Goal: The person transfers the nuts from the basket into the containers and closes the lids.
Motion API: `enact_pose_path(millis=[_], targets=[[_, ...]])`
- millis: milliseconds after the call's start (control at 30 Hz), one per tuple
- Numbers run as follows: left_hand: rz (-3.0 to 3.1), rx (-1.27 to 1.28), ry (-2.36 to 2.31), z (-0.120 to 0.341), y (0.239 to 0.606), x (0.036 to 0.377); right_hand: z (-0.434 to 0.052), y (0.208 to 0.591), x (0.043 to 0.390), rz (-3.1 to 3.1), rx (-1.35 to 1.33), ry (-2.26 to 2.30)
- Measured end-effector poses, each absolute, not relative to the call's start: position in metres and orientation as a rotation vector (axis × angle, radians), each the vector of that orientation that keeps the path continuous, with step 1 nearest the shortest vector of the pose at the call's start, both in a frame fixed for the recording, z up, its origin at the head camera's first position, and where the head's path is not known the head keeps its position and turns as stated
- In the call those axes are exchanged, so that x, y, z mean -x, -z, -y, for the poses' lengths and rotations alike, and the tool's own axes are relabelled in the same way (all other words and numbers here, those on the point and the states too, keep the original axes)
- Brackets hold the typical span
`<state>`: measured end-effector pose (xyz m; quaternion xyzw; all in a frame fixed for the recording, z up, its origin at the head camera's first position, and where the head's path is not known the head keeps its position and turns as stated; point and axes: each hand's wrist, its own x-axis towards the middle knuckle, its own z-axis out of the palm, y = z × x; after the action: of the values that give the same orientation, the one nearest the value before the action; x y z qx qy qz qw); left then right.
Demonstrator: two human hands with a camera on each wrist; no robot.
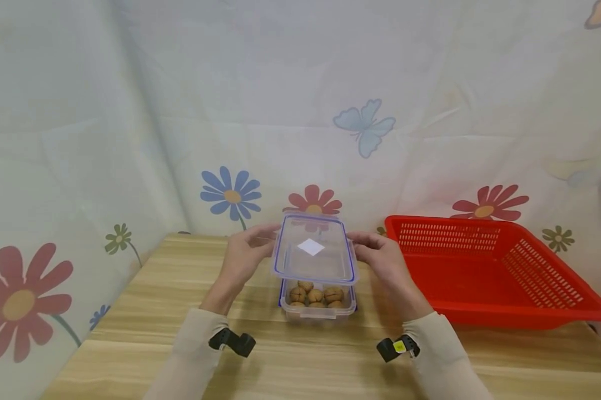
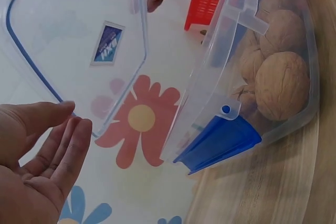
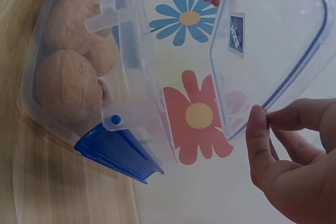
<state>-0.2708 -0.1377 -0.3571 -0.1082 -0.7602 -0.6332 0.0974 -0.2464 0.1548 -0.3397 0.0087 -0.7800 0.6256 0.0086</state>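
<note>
A: So what was the lid [image 1: 314,248] like?

B: Clear, blue-rimmed, one lid pinched between left hand [image 1: 244,256] and right hand [image 1: 384,259], held above one walnut container [image 1: 317,305] on the bench [image 1: 300,355].

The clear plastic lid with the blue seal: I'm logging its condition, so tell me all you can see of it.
The clear plastic lid with the blue seal is rectangular with rounded corners and bears a small label at its centre. It is off, held roughly level above the clear walnut container. The left hand and the right hand hold its two short edges.
</note>
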Motion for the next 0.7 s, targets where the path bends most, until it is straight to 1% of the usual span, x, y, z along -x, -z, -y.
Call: enact_pose_path(millis=[333,700], targets=[[2.218,0.353,1.905,0.135,0.3578,0.2725,-0.1601,0.3374,0.2475,2.453,-0.063,-1.896],[2.195,0.302,1.842,0.133,0.3512,0.2677,-0.1601,0.3378,0.2477,2.468,-0.087,-1.832]])
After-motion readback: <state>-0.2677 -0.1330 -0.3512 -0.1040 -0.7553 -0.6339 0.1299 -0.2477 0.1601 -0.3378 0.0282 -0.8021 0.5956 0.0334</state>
